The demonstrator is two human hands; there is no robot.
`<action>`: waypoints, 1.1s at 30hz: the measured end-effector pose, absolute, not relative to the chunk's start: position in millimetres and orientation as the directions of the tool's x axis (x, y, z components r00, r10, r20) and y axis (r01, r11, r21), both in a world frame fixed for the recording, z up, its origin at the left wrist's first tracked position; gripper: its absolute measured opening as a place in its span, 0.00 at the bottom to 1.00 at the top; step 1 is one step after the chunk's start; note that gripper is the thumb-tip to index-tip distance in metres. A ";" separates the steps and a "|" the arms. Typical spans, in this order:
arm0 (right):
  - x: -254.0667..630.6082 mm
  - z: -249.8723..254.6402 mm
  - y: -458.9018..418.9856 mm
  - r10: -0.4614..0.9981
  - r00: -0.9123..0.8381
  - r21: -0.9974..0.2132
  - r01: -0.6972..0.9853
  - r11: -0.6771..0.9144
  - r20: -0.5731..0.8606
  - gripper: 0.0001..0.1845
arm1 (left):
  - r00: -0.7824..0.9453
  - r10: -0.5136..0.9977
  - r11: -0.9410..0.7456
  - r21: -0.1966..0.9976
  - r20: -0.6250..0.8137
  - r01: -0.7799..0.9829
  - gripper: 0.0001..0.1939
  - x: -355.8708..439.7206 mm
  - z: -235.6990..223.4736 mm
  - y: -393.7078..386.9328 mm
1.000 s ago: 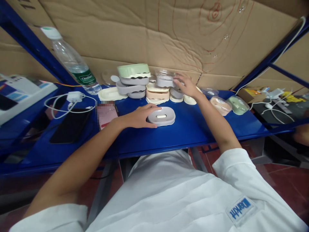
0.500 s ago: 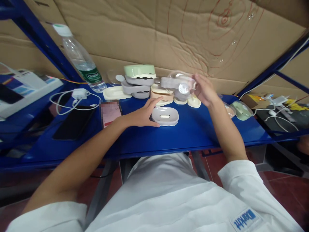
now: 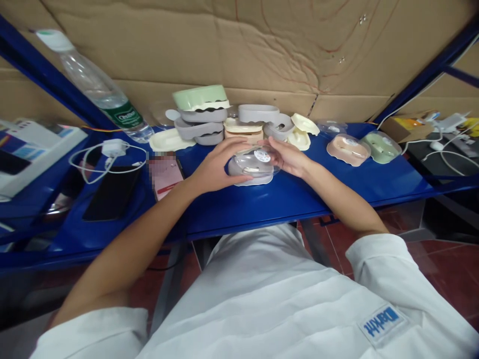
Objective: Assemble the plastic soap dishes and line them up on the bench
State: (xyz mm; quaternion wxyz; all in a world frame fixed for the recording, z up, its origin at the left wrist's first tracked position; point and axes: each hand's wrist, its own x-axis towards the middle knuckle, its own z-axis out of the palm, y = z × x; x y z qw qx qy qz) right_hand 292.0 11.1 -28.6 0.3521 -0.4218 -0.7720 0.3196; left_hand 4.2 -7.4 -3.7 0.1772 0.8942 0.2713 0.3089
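Observation:
A grey soap dish [image 3: 258, 180] lies on the blue table under a clear plastic lid [image 3: 249, 160], which carries a round white sticker. My left hand [image 3: 219, 167] curves round the lid's left side, thumb in front and fingers behind. On the opposite side my right hand [image 3: 290, 157] grips the lid's edge with bent fingers. Whether the lid is fully seated on the dish, I cannot tell. Just behind my hands stand a peach dish [image 3: 241, 135] with a cream part on it, and a grey ring-shaped piece [image 3: 258, 113].
Stacked grey trays [image 3: 204, 130] with a green one [image 3: 202, 97] on top stand at the back. Lidded peach [image 3: 346, 150] and green [image 3: 381, 148] dishes sit right. Leftward are a pink-screened phone [image 3: 166, 174], a dark phone [image 3: 112, 194], a charger [image 3: 114, 148] and a water bottle [image 3: 101, 92].
My right hand has brought the clear lid down and left, over the grey dish. My left hand has moved from the dish's side to the lid. The camera view has shifted.

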 end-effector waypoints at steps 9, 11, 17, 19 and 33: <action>289.0 -18.3 -11.6 0.689 -0.665 -0.489 0.517 0.703 0.288 0.41 | 0.773 0.577 -0.758 0.526 0.264 0.386 0.39 -10.6 -10.7 9.9; 290.5 -21.9 -10.1 0.676 -0.698 -0.484 0.520 0.704 0.234 0.39 | 0.775 0.584 -0.748 0.532 0.242 0.397 0.41 -12.1 -13.1 12.3; 293.0 -27.5 -10.0 0.648 -0.736 -0.454 0.518 0.725 0.195 0.59 | 0.774 0.595 -0.731 0.544 0.214 0.412 0.42 -14.2 -12.6 17.1; 291.2 -27.9 -11.9 0.657 -0.728 -0.434 0.536 0.724 0.195 0.58 | 0.769 0.612 -0.725 0.522 0.186 0.450 0.42 -15.5 -9.4 14.6; 290.3 -30.4 -3.9 0.655 -0.725 -0.422 0.536 0.731 0.212 0.55 | 0.723 0.686 -0.709 0.295 0.081 0.640 0.45 -7.7 -20.0 -14.1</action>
